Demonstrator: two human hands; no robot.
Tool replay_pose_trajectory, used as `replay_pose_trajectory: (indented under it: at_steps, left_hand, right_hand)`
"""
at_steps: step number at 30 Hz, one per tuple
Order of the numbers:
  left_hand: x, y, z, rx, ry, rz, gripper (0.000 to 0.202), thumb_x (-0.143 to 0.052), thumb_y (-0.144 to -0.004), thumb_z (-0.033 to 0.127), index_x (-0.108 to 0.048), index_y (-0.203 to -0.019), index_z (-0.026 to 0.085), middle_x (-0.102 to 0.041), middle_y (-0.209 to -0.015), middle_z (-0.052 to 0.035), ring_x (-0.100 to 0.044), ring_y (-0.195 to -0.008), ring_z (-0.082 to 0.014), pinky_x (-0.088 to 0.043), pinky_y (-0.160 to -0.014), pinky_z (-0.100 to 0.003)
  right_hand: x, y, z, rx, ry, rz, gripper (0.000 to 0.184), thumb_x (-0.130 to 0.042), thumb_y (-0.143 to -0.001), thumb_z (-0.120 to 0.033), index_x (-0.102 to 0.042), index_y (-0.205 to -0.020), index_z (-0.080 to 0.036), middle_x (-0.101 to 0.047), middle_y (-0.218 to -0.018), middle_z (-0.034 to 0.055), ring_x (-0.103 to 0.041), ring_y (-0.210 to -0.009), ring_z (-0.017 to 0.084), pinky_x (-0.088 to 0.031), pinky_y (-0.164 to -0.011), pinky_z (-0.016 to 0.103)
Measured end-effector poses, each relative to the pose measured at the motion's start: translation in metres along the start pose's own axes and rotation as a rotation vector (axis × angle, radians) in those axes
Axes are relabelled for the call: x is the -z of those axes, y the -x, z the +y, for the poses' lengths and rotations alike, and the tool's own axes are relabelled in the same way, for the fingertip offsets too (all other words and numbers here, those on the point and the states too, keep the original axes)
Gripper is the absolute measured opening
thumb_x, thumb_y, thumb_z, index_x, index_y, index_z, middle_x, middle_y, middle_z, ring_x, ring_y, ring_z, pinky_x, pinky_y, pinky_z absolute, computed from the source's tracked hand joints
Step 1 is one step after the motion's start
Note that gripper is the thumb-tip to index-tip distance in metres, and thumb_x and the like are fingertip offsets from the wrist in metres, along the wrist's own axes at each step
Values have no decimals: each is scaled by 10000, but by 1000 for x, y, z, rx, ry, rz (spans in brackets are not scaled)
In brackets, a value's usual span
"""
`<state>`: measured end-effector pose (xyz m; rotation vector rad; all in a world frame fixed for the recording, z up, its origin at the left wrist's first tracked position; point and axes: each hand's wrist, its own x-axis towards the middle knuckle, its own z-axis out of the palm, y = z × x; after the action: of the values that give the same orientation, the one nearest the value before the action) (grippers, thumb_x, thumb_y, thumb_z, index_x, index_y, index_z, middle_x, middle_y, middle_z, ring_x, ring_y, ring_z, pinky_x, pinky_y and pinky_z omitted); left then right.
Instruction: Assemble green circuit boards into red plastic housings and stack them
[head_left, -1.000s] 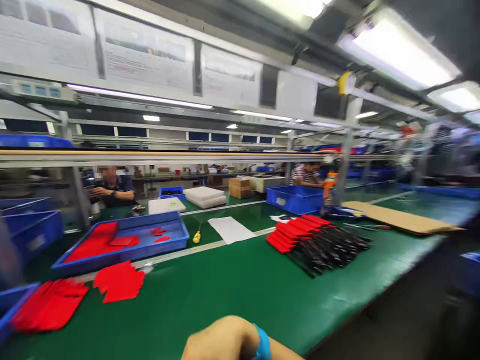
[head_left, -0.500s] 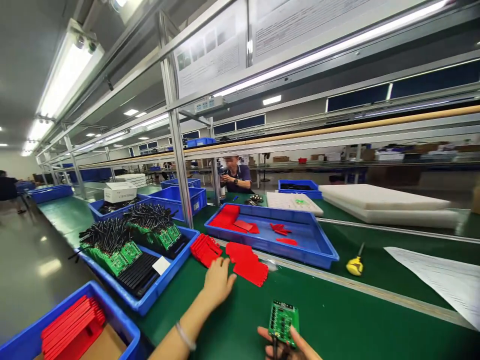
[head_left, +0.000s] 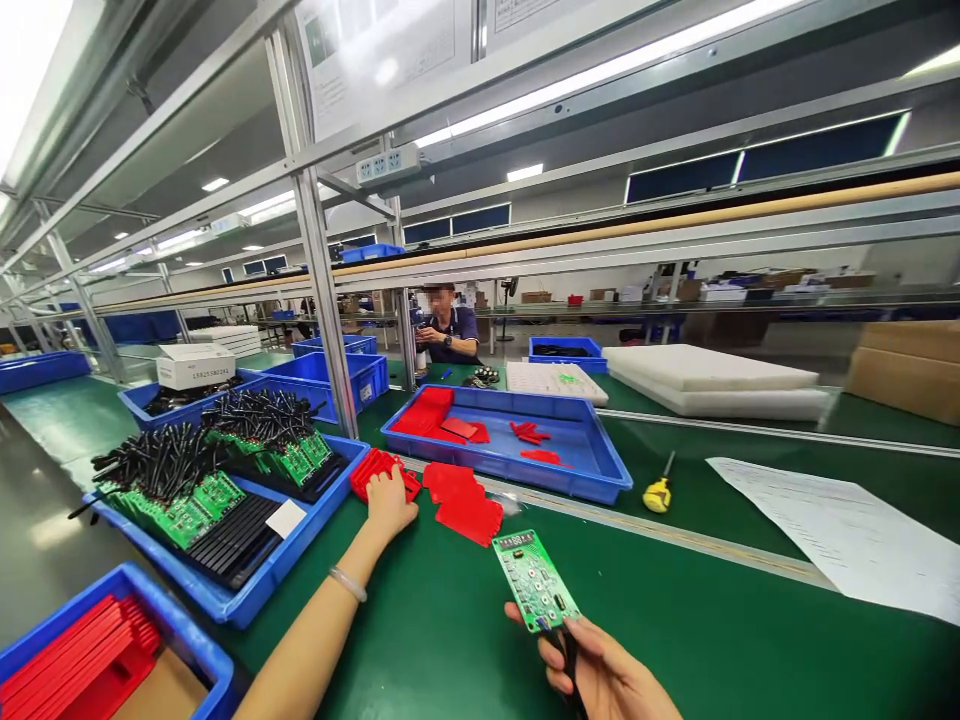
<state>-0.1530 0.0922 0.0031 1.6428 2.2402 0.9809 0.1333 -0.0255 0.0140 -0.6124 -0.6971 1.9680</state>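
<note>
My left hand, a bracelet on its wrist, is on a small stack of red plastic cases, with its fingers bent over one of them; the fingertips are partly hidden. Closed around the black cable end of a green circuit board, my right hand holds the board up, tilted, over the bench. Its component side, with a small display at the top, faces me. Flat red pieces lie overlapping on the green bench between the two hands.
A blue tray with red parts stands behind. At left, a blue bin holds cabled circuit boards; another bin holds red cases. A yellow-handled screwdriver and paper sheets lie at right. A person sits across the bench.
My left hand has moved forward and left onto the red cases. My right hand has raised the circuit board and turned it. The view has shifted to the right.
</note>
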Motion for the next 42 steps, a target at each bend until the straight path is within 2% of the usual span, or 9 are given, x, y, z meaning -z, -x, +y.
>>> replay_pose_trajectory:
  at_steps: [3,8,10,13,17,22,31,38,42]
  left_hand:
    - [0,10,19,-1,297,-66,926,-699,-576,154,-236,-1374,80,-340,-1351,-247,-303,-1272,-379,-206,-1038,-489]
    - [-27,41,62,40,944,-397,563,-729,-643,371,-555,-1111,110,-620,-1104,-153,-602,-1000,-269,-452,-883,-383]
    - [-44,52,73,113,1168,-483,511,-725,-651,442,-596,-1021,115,-663,-1000,-136,-640,-909,-257,-482,-832,-388]
    - [-64,67,77,249,1408,-529,437,-782,-596,371,-614,-915,123,-688,-852,-100,-662,-790,-239,-490,-800,-396]
    - [-73,88,77,356,1598,-545,383,-794,-576,256,-614,-896,147,-690,-796,-58,-658,-726,-211,-491,-786,-387]
    - [-69,116,88,344,1863,-631,339,-772,-640,231,-642,-936,130,-686,-901,-93,-643,-825,-210,-470,-841,-370]
    - [-72,135,96,356,1813,-482,473,-792,-641,246,-620,-1075,168,-634,-1074,-106,-592,-989,-226,-446,-891,-350]
    - [-73,140,101,332,1773,-358,418,-738,-705,285,-613,-1080,151,-652,-1041,-119,-604,-991,-251,-455,-904,-393]
    - [-73,137,99,282,1739,-363,477,-715,-738,303,-572,-1161,134,-653,-1064,-154,-605,-1020,-283,-457,-904,-420]
  right_hand:
    - [-7,1,-10,3,68,-8,295,-755,-711,-335,-699,-919,-134,-660,-978,124,-481,-641,133,-455,-545,243]
    - [-12,-8,-28,34,170,-60,284,-722,-758,-351,-693,-931,-128,-645,-821,85,-464,-598,129,-438,-548,241]
    - [-10,-12,-33,59,191,-53,337,-681,-776,-439,-696,-927,-138,-627,-775,74,-458,-587,138,-420,-524,242]
    - [-1,-15,-37,94,296,-8,522,-528,-817,-612,-706,-946,-139,-605,-734,72,-474,-627,166,-426,-555,260]
    - [17,-16,-35,207,789,126,602,-434,-850,-639,-640,-1163,-168,-583,-714,42,-471,-587,166,-443,-617,282]
    - [32,-17,-13,521,1340,130,497,-467,-880,-505,-489,-1330,-294,-555,-1095,85,-575,-868,221,-489,-781,307]
    - [40,-20,24,722,1662,181,462,-462,-891,-467,-474,-1335,-337,-489,-1161,121,-581,-719,213,-522,-517,290]
    - [41,-19,33,637,1698,143,443,-484,-889,-449,-493,-1318,-339,-449,-1242,124,-585,-760,207,-535,-549,300]
    - [34,-17,23,505,1465,142,453,-510,-858,-492,-535,-1275,-316,-504,-1203,108,-586,-788,211,-522,-673,319]
